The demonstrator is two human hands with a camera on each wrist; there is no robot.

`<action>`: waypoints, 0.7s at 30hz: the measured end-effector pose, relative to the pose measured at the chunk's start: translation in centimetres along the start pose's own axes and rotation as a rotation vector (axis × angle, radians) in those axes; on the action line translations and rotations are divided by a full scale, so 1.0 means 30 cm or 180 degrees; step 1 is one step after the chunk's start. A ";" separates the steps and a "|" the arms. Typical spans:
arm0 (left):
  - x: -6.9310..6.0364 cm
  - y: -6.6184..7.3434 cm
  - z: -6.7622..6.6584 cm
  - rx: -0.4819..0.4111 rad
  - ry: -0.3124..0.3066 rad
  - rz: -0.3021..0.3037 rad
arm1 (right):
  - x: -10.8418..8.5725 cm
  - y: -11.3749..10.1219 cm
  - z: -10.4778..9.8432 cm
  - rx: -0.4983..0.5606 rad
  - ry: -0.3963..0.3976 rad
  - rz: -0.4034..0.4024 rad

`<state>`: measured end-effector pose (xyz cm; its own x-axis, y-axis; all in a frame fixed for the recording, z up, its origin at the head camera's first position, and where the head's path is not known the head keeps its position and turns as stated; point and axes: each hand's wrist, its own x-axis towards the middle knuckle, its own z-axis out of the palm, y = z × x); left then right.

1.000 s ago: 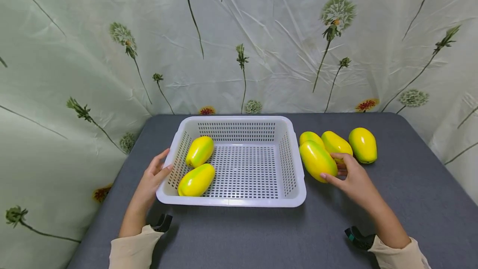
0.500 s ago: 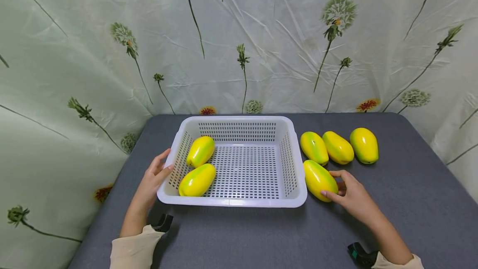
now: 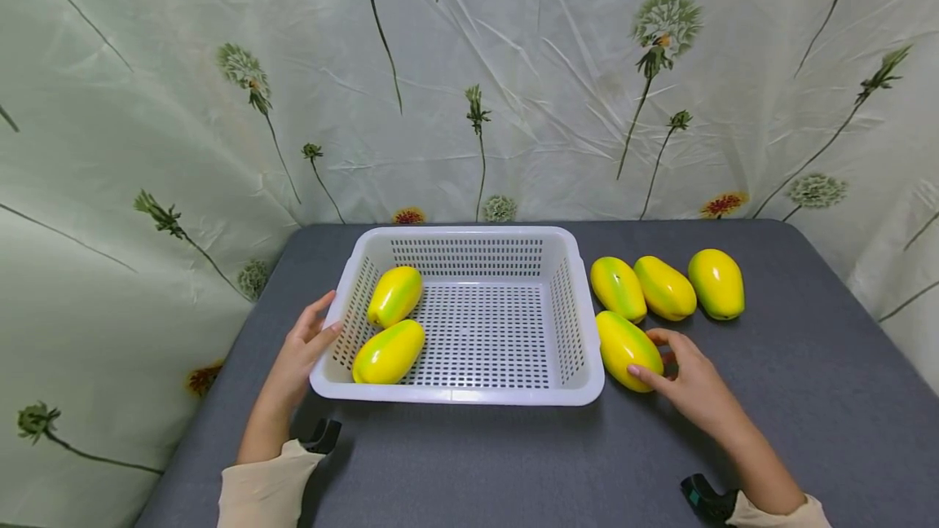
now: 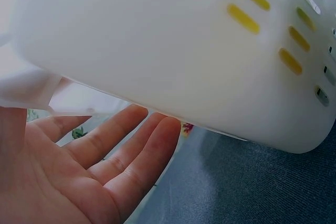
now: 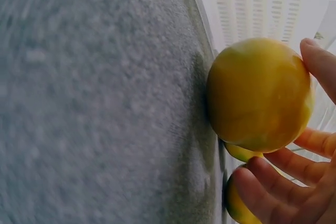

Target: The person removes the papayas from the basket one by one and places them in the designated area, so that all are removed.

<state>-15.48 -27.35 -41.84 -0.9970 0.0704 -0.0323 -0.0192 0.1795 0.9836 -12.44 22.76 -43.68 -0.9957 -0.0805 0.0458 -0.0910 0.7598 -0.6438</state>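
Note:
In the head view, my left hand (image 3: 293, 361) rests against the left side of the white basket (image 3: 455, 396), its thumb at the rim. The left wrist view shows that hand's slightly bent fingers (image 4: 142, 150) beside the basket's outer wall (image 4: 157, 66). My right hand (image 3: 689, 385) holds a yellow-green fruit (image 3: 623, 349) between thumb and fingers, low by the basket's right side. In the right wrist view, thumb and fingers touch this fruit (image 5: 260, 95), which sits at the grey surface. Inside the basket, at its left, lie an upper fruit (image 3: 394, 297) and a lower fruit (image 3: 389, 353).
Right of the basket, a row of three similar fruits lies on the grey table (image 3: 513, 463): one near the rim (image 3: 618, 288), one in the middle (image 3: 664, 288) and one at the right (image 3: 716, 283). A flower-patterned sheet (image 3: 411, 153) hangs behind.
My right hand has brought its fruit toward me, away from the row, and down beside the basket; over the last half second it barely moved. My left hand has stayed in place.

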 end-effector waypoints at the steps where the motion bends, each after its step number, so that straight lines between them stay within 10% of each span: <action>1: 0.000 -0.001 0.000 0.0000 -0.0001 -0.0003 | 0.000 0.000 0.001 -0.0001 0.0001 -0.0006; 21: 0.001 -0.007 -0.003 0.0041 0.0019 -0.0068 | 0.007 -0.014 -0.001 0.0221 0.0908 -0.0648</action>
<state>-15.51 -27.47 -42.03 -0.9968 0.0607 -0.0521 -0.0395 0.1935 0.9803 -12.61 22.45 -43.37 -0.9229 -0.0347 0.3836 -0.2963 0.7002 -0.6495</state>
